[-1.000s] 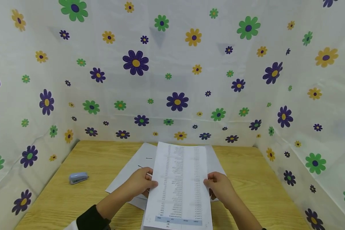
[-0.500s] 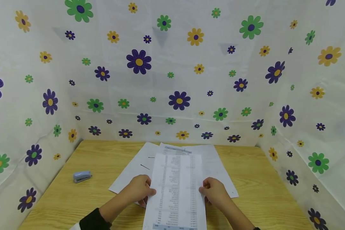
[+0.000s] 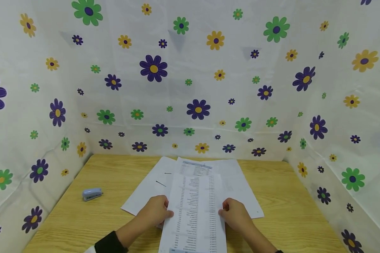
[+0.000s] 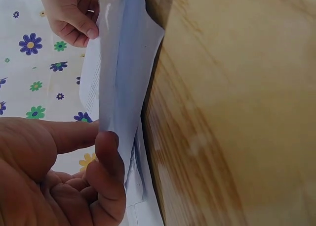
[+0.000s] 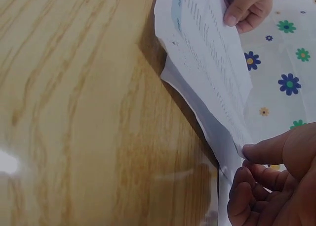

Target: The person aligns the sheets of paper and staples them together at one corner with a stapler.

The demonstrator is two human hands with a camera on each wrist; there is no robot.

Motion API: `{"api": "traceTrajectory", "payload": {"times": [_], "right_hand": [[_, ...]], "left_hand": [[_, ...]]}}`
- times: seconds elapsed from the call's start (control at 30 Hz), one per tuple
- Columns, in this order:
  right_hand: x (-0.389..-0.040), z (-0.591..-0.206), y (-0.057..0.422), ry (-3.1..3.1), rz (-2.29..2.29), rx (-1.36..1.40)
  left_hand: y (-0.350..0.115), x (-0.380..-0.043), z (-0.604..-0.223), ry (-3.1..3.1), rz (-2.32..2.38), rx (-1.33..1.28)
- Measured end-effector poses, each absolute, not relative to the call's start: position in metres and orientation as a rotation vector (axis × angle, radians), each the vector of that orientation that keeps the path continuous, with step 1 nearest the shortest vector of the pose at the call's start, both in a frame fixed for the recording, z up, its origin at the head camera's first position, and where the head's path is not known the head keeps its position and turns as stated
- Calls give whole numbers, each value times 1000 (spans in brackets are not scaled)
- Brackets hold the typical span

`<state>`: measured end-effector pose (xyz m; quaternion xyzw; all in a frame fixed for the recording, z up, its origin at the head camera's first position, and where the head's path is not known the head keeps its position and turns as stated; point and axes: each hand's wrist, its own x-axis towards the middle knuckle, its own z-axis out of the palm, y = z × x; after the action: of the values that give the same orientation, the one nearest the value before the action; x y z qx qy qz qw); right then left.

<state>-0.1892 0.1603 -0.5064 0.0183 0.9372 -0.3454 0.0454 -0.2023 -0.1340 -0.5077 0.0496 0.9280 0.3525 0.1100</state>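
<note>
Head view: the left hand [image 3: 154,211] and right hand [image 3: 235,213] each pinch an opposite edge of the printed paper [image 3: 193,214], which overlaps loose sheets [image 3: 235,179] on the table [image 3: 288,207]. Straightening it seems the current step; next calls for level edges.

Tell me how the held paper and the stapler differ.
The held paper is white with printed rows; the stapler is light blue.
The held paper is broad and thin; the stapler is much smaller and chunky.
The held paper is pinched at its sides by the left grip and right grip; the stapler lies untouched on the table.
Both are pale in colour.
</note>
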Motion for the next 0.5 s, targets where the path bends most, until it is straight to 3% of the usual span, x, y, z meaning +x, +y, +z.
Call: {"api": "traceTrajectory", "payload": {"times": [0.5], "right_hand": [[-189,-505,161,2920,-918,100]], "left_hand": [[-128,-193,-498,2809,824,79]]}}
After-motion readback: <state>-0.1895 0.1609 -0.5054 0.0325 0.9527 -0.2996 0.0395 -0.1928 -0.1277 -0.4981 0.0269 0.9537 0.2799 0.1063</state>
